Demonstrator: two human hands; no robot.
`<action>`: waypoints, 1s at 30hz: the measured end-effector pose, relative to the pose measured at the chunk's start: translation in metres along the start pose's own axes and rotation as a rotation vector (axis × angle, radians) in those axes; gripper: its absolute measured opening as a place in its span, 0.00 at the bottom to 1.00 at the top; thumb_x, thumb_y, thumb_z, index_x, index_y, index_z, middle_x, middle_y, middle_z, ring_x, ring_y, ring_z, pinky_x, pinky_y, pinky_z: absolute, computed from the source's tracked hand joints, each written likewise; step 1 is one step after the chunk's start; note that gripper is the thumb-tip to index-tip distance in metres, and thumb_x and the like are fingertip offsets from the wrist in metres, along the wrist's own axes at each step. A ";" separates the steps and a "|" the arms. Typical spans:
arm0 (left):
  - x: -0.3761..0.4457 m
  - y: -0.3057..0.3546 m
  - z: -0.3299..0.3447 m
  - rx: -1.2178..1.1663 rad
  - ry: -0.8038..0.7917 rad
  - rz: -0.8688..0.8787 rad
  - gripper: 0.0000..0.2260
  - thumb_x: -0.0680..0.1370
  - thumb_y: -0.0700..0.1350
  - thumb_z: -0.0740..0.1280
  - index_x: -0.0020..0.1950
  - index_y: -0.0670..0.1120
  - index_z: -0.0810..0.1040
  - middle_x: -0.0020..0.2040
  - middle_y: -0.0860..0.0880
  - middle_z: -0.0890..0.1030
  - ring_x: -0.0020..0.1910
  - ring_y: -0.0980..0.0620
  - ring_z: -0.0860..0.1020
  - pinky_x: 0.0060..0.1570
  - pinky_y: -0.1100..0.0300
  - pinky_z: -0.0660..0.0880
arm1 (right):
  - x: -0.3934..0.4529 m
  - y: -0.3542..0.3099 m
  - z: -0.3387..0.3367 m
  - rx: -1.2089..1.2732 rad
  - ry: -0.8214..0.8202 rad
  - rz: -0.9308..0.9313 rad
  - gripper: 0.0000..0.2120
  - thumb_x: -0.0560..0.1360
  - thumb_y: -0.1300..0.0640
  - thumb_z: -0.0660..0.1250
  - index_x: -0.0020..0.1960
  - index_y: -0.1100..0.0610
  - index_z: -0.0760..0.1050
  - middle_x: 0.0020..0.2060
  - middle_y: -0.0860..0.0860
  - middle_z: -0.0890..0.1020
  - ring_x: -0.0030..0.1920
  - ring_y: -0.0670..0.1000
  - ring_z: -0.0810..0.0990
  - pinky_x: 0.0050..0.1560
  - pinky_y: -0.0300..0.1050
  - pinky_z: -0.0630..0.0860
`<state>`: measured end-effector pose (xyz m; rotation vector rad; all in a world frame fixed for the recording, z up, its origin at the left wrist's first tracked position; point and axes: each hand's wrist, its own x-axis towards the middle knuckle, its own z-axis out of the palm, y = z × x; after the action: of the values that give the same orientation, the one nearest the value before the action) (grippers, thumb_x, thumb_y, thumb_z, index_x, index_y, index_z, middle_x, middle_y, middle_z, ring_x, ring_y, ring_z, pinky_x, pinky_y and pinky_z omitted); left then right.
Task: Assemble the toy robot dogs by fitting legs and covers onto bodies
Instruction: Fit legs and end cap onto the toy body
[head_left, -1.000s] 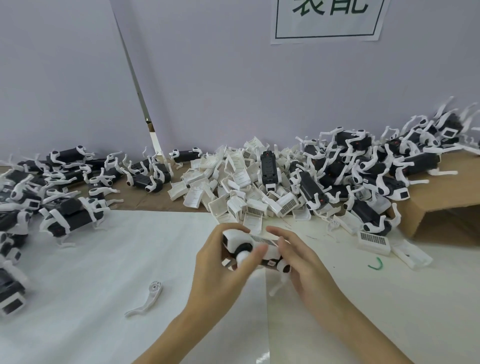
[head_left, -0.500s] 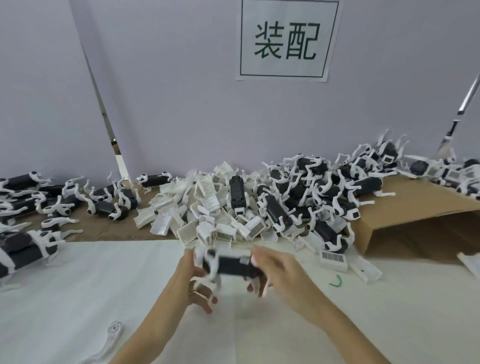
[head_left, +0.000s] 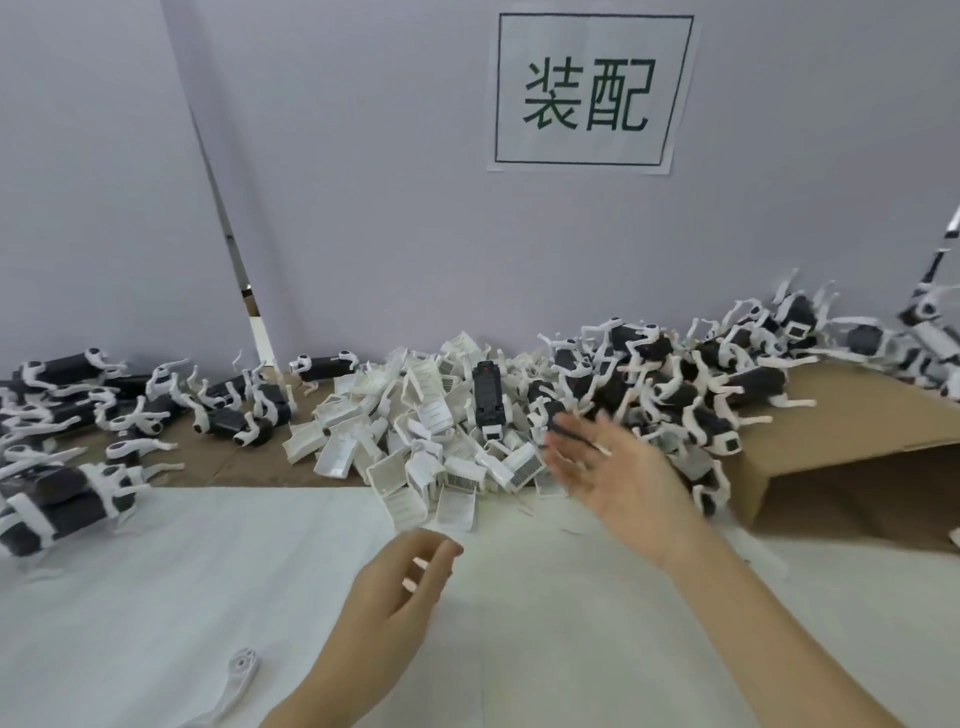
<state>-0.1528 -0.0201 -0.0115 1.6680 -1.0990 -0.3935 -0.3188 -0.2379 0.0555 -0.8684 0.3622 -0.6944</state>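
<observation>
The right hand (head_left: 621, 480) reaches with fingers (head_left: 566, 454) spread and empty (blurred) at the heap of white ribbed plastic covers (head_left: 415, 441) and black-bodied toy dogs (head_left: 670, 395). The left hand (head_left: 395, 592) hovers loosely curled, empty, over the white worktop (head_left: 130, 597); a loose white leg (head_left: 236, 686) lies nearby.

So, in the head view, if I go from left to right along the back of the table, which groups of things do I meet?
Assembled dogs → pile of white covers → lone black body lying on that pile → heap of legged dogs → cardboard sheet.
</observation>
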 end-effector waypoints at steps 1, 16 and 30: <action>0.003 -0.001 -0.002 0.065 0.050 0.025 0.07 0.84 0.51 0.67 0.49 0.58 0.83 0.47 0.58 0.83 0.44 0.56 0.81 0.43 0.60 0.78 | 0.001 0.024 0.008 -0.018 -0.014 0.067 0.19 0.83 0.50 0.65 0.63 0.65 0.81 0.54 0.62 0.85 0.52 0.59 0.86 0.50 0.50 0.84; 0.107 -0.107 -0.248 1.478 0.320 -0.709 0.28 0.84 0.68 0.55 0.79 0.55 0.65 0.79 0.40 0.63 0.78 0.31 0.58 0.67 0.29 0.69 | 0.040 0.111 0.020 0.029 -0.120 0.266 0.22 0.82 0.47 0.65 0.61 0.65 0.84 0.50 0.62 0.83 0.47 0.59 0.85 0.48 0.49 0.85; 0.093 -0.056 -0.151 1.160 0.246 0.341 0.24 0.69 0.48 0.84 0.62 0.46 0.83 0.56 0.48 0.84 0.58 0.39 0.77 0.53 0.41 0.75 | 0.025 0.085 0.032 -0.081 -0.088 0.204 0.18 0.78 0.52 0.68 0.61 0.62 0.84 0.49 0.58 0.85 0.46 0.55 0.85 0.47 0.46 0.83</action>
<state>0.0300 -0.0064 0.0221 2.3264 -1.4983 0.8143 -0.2483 -0.1990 0.0073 -0.9213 0.3958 -0.4538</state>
